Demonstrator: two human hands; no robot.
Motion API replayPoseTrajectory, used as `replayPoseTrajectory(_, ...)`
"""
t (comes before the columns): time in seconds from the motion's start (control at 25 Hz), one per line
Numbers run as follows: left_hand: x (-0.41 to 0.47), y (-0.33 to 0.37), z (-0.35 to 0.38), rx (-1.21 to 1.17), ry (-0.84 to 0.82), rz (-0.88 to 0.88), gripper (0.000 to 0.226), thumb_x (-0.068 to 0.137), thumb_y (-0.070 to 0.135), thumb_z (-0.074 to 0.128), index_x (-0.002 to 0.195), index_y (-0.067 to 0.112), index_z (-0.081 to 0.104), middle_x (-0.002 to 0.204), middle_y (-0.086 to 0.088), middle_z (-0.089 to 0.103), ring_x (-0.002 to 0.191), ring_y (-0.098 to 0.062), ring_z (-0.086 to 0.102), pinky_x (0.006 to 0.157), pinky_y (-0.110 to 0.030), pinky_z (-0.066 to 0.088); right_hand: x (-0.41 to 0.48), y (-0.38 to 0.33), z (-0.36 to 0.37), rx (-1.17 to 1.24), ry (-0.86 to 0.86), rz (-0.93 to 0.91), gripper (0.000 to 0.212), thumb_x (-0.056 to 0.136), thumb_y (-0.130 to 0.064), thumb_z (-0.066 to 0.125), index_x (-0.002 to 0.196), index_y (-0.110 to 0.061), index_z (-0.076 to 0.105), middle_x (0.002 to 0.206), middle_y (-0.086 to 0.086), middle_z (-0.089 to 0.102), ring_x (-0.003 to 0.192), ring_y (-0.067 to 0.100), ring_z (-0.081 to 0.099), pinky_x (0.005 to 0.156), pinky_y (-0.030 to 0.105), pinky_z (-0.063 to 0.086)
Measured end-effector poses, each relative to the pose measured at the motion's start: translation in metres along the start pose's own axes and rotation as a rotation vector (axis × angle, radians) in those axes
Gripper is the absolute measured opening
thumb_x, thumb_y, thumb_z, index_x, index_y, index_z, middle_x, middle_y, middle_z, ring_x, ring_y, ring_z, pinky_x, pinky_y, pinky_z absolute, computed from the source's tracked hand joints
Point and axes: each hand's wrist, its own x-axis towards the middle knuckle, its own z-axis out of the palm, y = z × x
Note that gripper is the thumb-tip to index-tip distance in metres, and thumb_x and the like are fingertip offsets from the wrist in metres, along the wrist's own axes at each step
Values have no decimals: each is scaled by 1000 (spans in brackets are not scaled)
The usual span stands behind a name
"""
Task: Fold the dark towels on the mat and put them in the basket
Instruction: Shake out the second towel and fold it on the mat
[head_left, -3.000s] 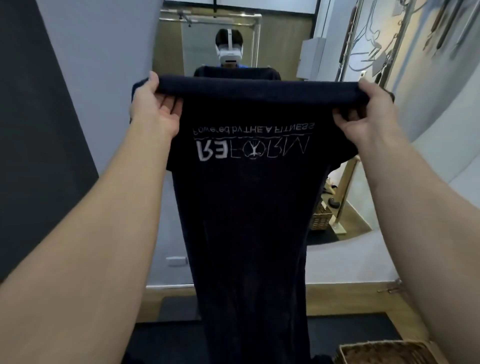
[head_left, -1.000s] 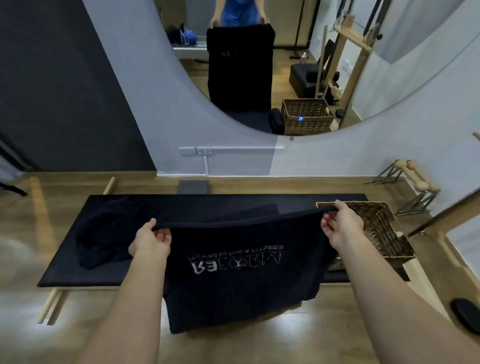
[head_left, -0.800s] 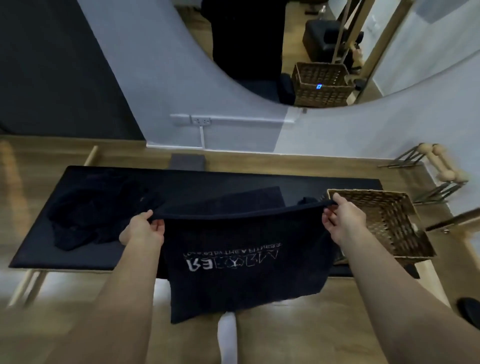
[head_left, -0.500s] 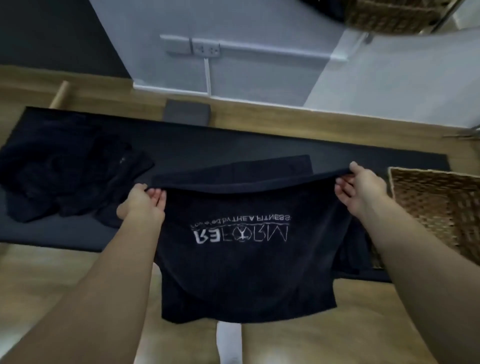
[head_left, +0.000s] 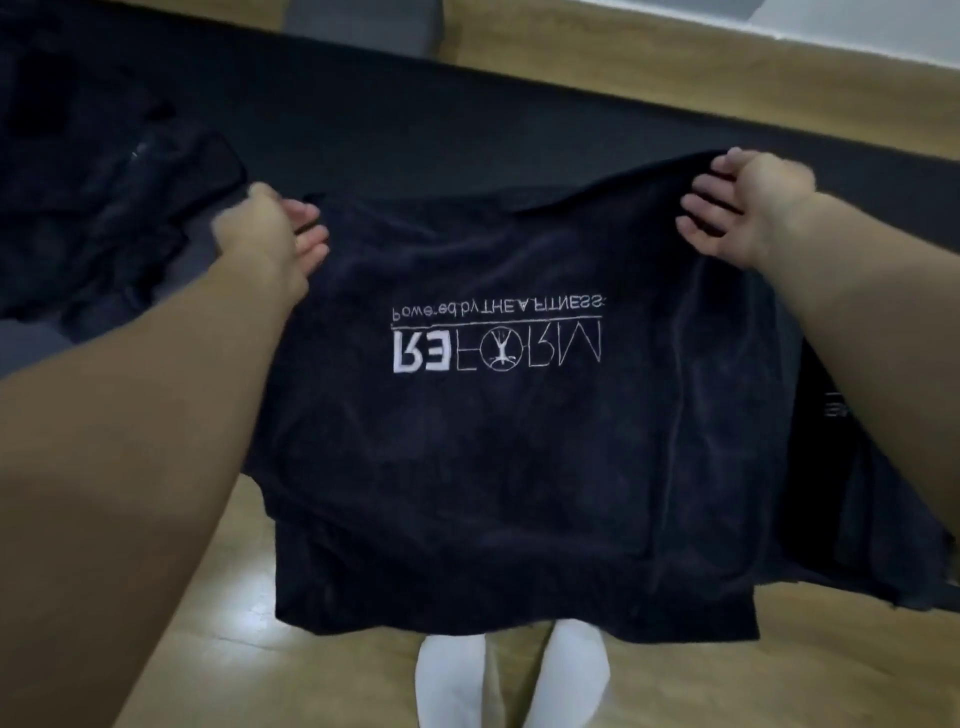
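Note:
I hold a dark navy towel with an upside-down white logo, folded over and spread between both hands. My left hand pinches its upper left corner and my right hand pinches its upper right corner. The towel hangs low over the near edge of the black mat, its lower part draping over the wooden floor. A crumpled heap of dark towels lies on the mat at the left. The basket is out of view.
A grey block sits on the wooden floor beyond the mat, by the wall. My feet in white socks stand below the towel. More dark fabric with white print shows at the right, under my right forearm.
The towel has come down from held high to low over the mat. My view has tilted further down, so the basket and wall have left the frame. Both hands keep their grip.

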Motion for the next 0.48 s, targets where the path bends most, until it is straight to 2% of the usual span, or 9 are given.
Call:
replayPoseTrajectory(0.08,-6,-45,8,144,-73,-50,29,99,26,41,76,16,57,89,0,66,83,-18,65,70,-29,55,6,37,3,-96,-68,42,23,102,-25,45,116,-13,59,113,0,62,93,17,62,66,35,54)
replayPoseTrajectory(0.2,-35,-117,13,268,-72,-68,17,96,25,49,89,17,62,90,-2,64,75,-17,59,71,-32,54,-5,111,-5,-186,-110,132,30,103,-28,45,128,-15,55,116,0,59,88,15,61,63,32,53)
replayPoseTrajectory(0.28,-58,-154,9,279,-57,-33,14,96,23,53,86,19,62,86,-1,64,75,-15,58,73,-33,55,-22,157,-20,-188,-109,169,30,102,-28,48,128,-15,57,116,0,61,92,15,61,67,32,54)
replayPoseTrajectory(0.4,-100,-217,-23,197,50,-51,14,98,20,54,91,15,65,83,-3,66,79,-17,62,71,-30,57,-65,223,-64,-186,-76,261,23,101,-30,52,115,-15,61,116,2,65,95,14,63,72,31,54)
replayPoseTrajectory(0.48,-128,-268,-57,154,150,-180,14,99,19,54,99,10,64,80,-5,65,80,-21,62,68,-30,57,-96,265,-101,-161,-6,351,21,101,-28,52,112,-12,62,115,4,67,95,15,64,76,31,55)
